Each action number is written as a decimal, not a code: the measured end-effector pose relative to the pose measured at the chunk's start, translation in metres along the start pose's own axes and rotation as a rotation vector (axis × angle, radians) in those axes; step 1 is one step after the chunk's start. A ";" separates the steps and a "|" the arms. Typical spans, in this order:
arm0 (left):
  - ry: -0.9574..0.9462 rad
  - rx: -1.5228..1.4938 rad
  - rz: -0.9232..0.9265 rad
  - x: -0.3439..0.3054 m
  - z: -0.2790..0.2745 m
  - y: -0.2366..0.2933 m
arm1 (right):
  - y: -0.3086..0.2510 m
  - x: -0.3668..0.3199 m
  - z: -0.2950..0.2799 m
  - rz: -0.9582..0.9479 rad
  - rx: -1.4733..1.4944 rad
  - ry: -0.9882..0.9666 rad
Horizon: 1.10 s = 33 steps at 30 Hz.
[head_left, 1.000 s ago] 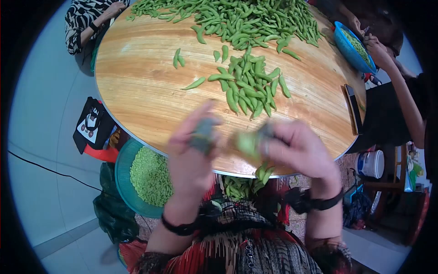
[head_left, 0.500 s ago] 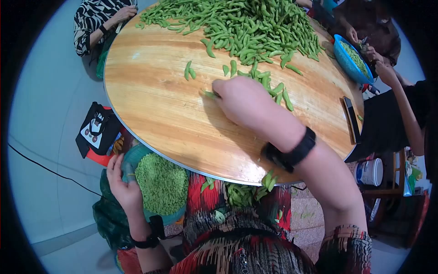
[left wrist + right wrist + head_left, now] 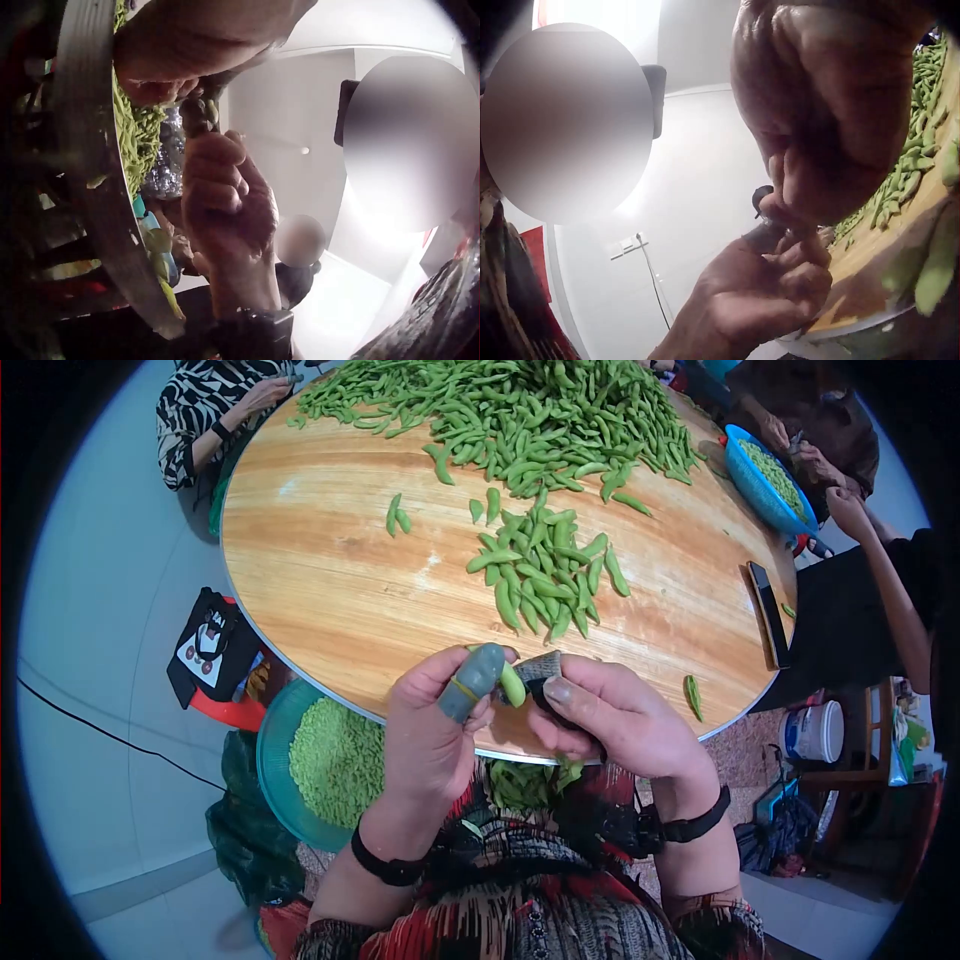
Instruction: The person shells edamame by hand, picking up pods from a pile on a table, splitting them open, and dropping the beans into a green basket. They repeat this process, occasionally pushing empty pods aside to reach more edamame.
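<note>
In the head view my left hand (image 3: 432,710), its thumb in a grey-green cover (image 3: 474,678), pinches a green pod (image 3: 512,685) above the table's near edge. My right hand (image 3: 630,715) is close by on the right, fingers curled round a small dark tool (image 3: 543,678) whose end is near the pod. A small group of pods (image 3: 545,575) lies on the wooden table (image 3: 310,560) beyond the hands. The left wrist view has the right hand (image 3: 229,202) with curled fingers; in the right wrist view the left hand (image 3: 742,300) meets it.
A large pod heap (image 3: 520,420) covers the table's far side. A teal basket of shelled beans (image 3: 335,760) stands below at the left. At the right are a phone (image 3: 768,615), a blue bowl (image 3: 740,475) and a white bucket (image 3: 812,732). Other people sit at the far left and right.
My right hand has come back from the loose pods to the near edge. My left hand has risen from the basket to meet it and pinches a pod.
</note>
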<state>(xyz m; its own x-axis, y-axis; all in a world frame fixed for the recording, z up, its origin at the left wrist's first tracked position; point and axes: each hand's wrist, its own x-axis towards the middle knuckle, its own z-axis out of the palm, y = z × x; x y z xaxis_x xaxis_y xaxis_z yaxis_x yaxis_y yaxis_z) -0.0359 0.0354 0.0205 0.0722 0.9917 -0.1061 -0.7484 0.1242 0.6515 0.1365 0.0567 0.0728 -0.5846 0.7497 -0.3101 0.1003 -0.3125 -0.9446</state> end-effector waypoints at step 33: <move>-0.119 -0.360 -0.337 0.024 0.016 -0.020 | 0.002 0.037 -0.101 -0.177 -1.362 0.690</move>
<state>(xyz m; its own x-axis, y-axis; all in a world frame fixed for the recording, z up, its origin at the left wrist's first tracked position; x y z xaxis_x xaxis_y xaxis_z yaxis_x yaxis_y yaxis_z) -0.0086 0.0576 0.0170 0.4080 0.8978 -0.1657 -0.8488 0.4399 0.2933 0.1964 0.1432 0.0482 -0.2317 0.9543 0.1887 0.9335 0.2727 -0.2327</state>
